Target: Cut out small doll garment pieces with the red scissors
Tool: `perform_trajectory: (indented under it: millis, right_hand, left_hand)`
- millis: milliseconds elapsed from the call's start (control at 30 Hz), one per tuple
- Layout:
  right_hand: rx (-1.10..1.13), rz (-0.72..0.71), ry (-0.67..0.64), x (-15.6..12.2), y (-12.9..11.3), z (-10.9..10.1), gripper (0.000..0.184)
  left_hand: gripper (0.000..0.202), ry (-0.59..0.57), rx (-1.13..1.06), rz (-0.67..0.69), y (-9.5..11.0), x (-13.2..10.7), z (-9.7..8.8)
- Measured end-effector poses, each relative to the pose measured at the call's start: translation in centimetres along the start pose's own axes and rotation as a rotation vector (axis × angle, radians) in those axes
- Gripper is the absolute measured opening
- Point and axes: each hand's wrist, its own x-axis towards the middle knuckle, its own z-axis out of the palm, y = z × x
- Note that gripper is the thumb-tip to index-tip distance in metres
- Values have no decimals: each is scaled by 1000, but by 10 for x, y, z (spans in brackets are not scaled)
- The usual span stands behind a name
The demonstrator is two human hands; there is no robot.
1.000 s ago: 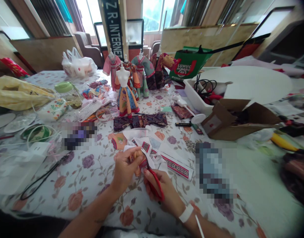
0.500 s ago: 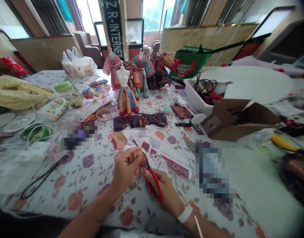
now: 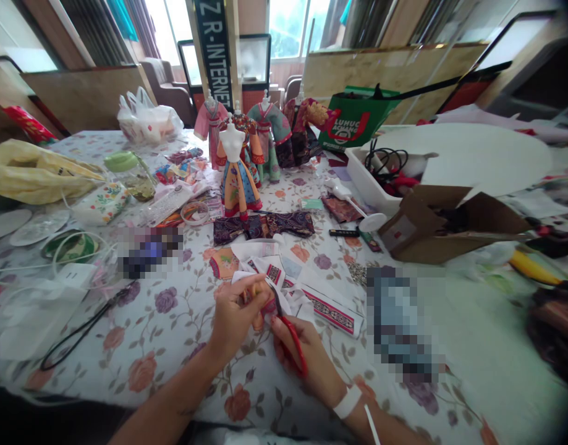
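Left hand (image 3: 232, 318): grip clamped on a small orange-and-red patterned cloth piece (image 3: 267, 308), thumb against fingers, held up over the near middle of the worktop (image 3: 139, 327). Right hand (image 3: 309, 351): grip closed around red-handled scissors (image 3: 295, 346), dark blades pointing far and slightly left, at the right edge of the cloth piece — can't tell from here whether the blades are apart or together. White band (image 3: 348, 402) on the right wrist. Just beyond the hands: a white strip with a red-and-black band (image 3: 332, 311) to the right, an orange cutout (image 3: 224, 263) to the left, a dark paisley cloth (image 3: 265, 227) farther out. Past that, a white dress form (image 3: 232, 143) in an orange-and-blue skirt (image 3: 240, 185), dressed figures behind it. Far right: green bag (image 3: 351, 127), near it a white bin (image 3: 373, 190) with black cable, then an open cardboard box (image 3: 406, 233) on the near side of the bin. Left side: green-lidded jar (image 3: 130, 175), yellow bag (image 3: 38, 170), white cables.
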Motion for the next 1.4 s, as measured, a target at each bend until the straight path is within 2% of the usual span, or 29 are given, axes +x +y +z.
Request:
perform_trajectory:
  millis: [233, 600, 1400]
  right_hand:
    - [-11, -4, -10, -2, -6, 0, 49]
    - [-42, -52, -18, 0, -5, -2, 50]
    - [-51, -73, -29, -1, -2, -1, 47]
  left_hand:
    - [30, -17, 25, 4, -2, -1, -2]
    - [32, -112, -19, -7, -1, 1, -4]
    - [36, -148, -88, -61, 3, -1, -5]
